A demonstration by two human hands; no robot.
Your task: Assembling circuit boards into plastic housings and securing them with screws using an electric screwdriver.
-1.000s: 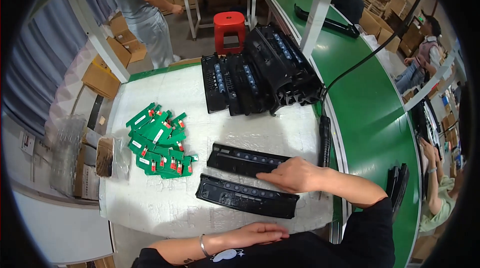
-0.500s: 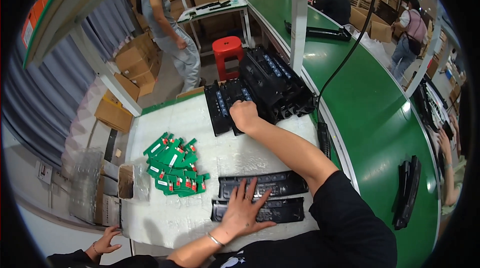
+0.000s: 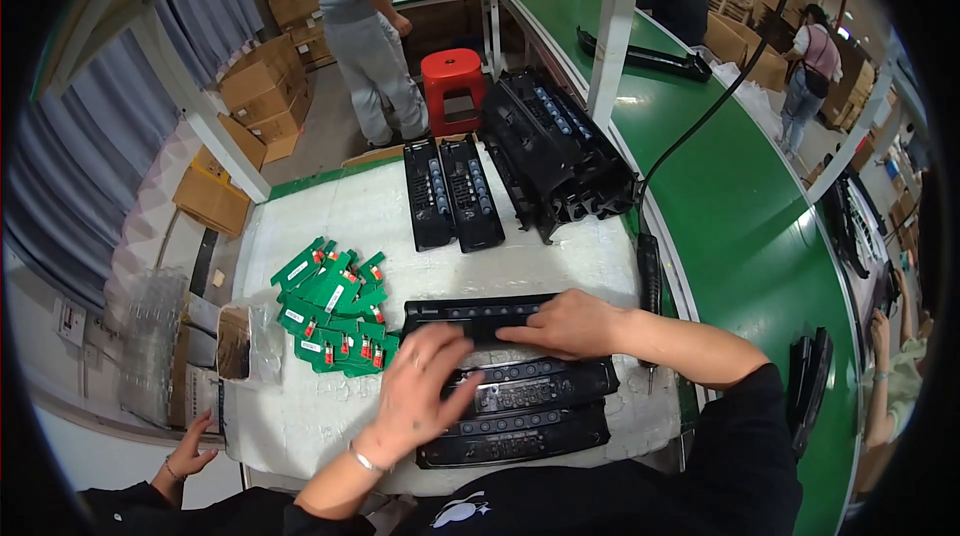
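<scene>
Three long black plastic panels lie one behind another before me. The farthest panel (image 3: 450, 314) has its right part under my right hand (image 3: 575, 324), whose fingers are closed over it. Over the left ends of the panels is my left hand (image 3: 425, 386), slightly blurred, with thumb and fingers apart and nothing seen in it. Below it are the middle panel (image 3: 540, 391) and the nearest panel (image 3: 530, 444), both with a row of round dark spots. Left of that hand lies a heap of green circuit boards (image 3: 335, 306) with red parts and white labels.
Two more black panels (image 3: 430, 201) lie at the table's back, beside a stack of black housings (image 3: 560, 156). A green conveyor (image 3: 740, 246) runs along the right. A co-worker's hand (image 3: 188, 451) rests at the lower left, near a clear-wrapped carton (image 3: 235, 341). A red stool (image 3: 450, 86) stands beyond.
My right hand has come back from the panels at the rear to a third panel now in front. My left hand has lifted off the near panels and shifted left.
</scene>
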